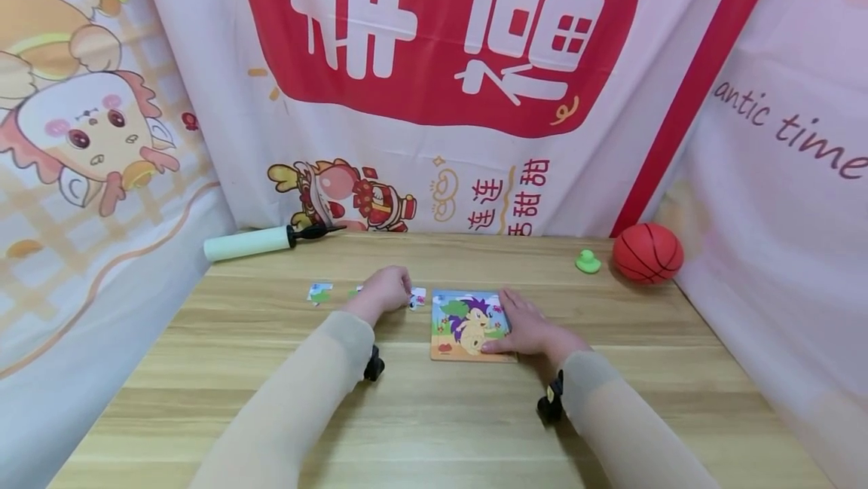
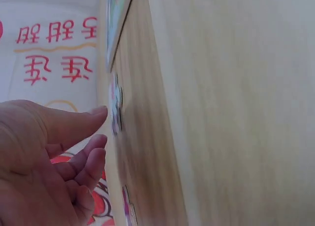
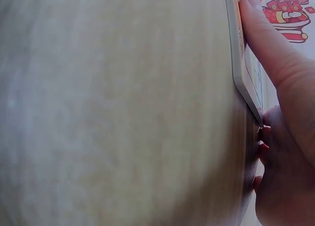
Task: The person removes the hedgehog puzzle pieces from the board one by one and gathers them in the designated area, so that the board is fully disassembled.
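Observation:
A square jigsaw puzzle board (image 1: 447, 340) with a purple-spined hedgehog picture lies flat on the table. My right hand (image 1: 532, 329) holds it at its right side, thumb on the picture and the other fingers along the edge; the right wrist view shows the board's edge (image 3: 236, 53) beside the thumb. Just left of the board, my left hand (image 1: 385, 291) reaches over the loose pieces. Its thumb and fingers are apart in the left wrist view, with nothing between them, close to a puzzle piece (image 2: 116, 105). A second piece (image 2: 128, 206) is partly covered by this hand in the head view.
Farther left lies another loose puzzle piece (image 1: 319, 292). A pale green hand pump (image 1: 251, 243) with a black nozzle rests at the back left. At the back right are a green toy duck (image 1: 588, 261) and a red basketball (image 1: 647, 253). Printed curtains (image 1: 434, 108) hang behind the table.

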